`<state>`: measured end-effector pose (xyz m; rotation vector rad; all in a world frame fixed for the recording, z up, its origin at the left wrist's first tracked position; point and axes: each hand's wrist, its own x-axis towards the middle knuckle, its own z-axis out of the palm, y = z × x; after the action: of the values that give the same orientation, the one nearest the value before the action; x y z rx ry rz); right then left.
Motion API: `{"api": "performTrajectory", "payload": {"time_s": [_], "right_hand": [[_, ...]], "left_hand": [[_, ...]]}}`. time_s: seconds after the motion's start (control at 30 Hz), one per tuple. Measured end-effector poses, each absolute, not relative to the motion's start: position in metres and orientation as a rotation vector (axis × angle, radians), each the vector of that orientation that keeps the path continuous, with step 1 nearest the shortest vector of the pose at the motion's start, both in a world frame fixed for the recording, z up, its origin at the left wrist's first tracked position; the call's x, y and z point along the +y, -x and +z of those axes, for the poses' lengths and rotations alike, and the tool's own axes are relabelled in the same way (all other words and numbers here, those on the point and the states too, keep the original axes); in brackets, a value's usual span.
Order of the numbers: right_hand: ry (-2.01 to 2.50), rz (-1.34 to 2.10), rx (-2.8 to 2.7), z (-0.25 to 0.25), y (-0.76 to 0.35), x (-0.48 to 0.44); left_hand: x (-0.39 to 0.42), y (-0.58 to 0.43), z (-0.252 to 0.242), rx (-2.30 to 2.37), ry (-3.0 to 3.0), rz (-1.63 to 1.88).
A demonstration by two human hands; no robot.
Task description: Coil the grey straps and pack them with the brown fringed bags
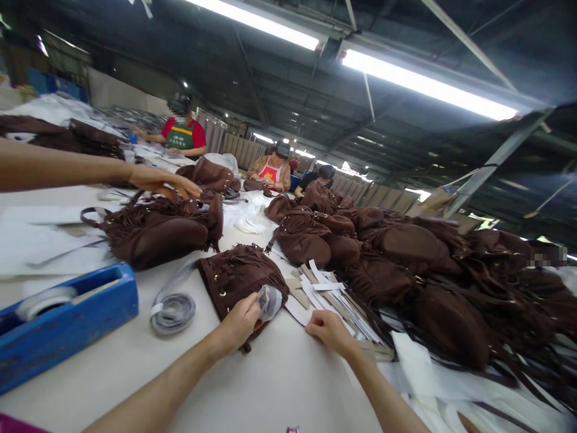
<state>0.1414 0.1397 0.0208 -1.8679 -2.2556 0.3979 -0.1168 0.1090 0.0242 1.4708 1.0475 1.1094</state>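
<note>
Glaring white tubes (428,85) under a dim roof (293,90)

Left forearm (166,379), one: bare, slants forward and inward. Left wrist (215,344): nearly straight. Left hand (238,323): back upward, thumb and fingers close in a pinch. Right forearm (383,391), one: bare, slants forward and inward. Right hand (331,331): back upward, fingers curl under; fingertips hidden. Hands sit apart.

Matt, leather-like bag (238,270), crinkled glossy plastic wrap (269,302), smooth paper strips (328,286), scuffed plastic tape dispenser (90,325)
</note>
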Motion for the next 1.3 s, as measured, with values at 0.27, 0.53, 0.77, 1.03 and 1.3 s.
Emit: {"api": "performTrajectory", "payload": {"time_s": [0.27, 0.53, 0.77, 1.03, 1.3], "right_hand": [[1.846, 0.816, -2.101, 0.011, -0.157, 0.162], [1.830, 0.635, -2.259, 0.021, -0.151, 0.152], [1.806, 0.199, -2.485, 0.025, -0.140, 0.134], [1.962, -0.094, -2.482, 0.027, -0.140, 0.138], [2.058, -0.157, -2.313, 0.042, -0.156, 0.140]], "left_hand": [[0.110, 0.119, 0.024, 1.027, -1.397, 1.093], [0.112, 0.119, 0.021, 1.005, -1.385, 1.093], [0.107, 0.119, 0.027, 1.014, -1.367, 1.070], [0.109, 0.120, 0.025, 1.000, -1.394, 1.088], [0.110, 0.120, 0.024, 1.004, -1.379, 1.091]]}}
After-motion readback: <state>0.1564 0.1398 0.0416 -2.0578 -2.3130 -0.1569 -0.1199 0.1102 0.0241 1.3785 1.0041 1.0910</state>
